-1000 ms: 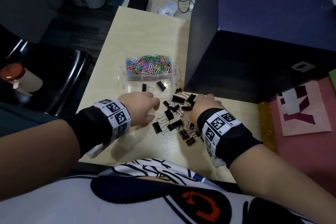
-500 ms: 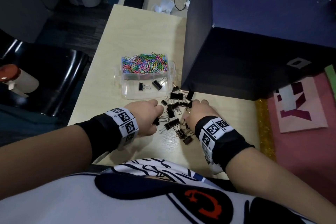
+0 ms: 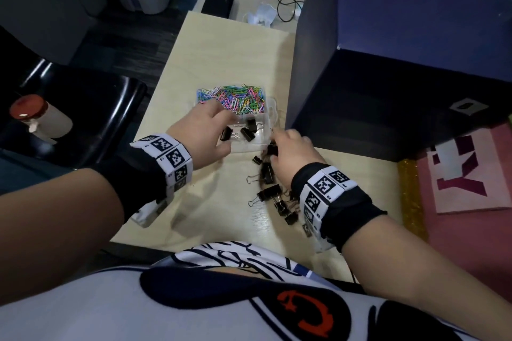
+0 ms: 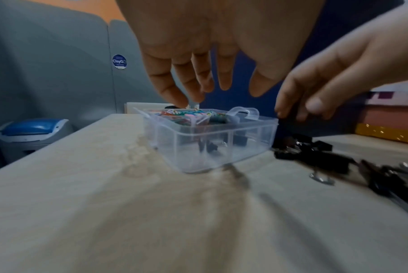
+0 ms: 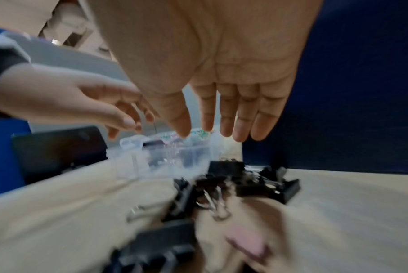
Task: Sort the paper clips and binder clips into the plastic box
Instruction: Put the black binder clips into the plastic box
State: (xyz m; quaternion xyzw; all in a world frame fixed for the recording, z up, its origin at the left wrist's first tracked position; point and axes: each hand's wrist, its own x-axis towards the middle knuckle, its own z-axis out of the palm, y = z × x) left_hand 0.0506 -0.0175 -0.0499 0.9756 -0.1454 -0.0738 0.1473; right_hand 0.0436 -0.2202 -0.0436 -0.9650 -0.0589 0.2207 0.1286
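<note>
Both hands are above the clips, near the plastic box (image 3: 264,138).

The left hand (image 3: 206,134) hangs over the box's near compartment with fingers spread and holds nothing. The right hand (image 3: 291,153) is open over the binder clips (image 3: 270,192) heaped on the tabletop (image 3: 216,196), just beside the box. The coloured paper clips (image 3: 235,98) fill the far compartment; three binder clips lie in the near one.

plastic box (image 3: 270,108): set on the desk (image 3: 221,50), left of the large box (image 3: 388,63)
paper clips (image 3: 232,98): in its far compartment
binder clips (image 3: 267,194): heaped on the desk, right of and before it
</note>
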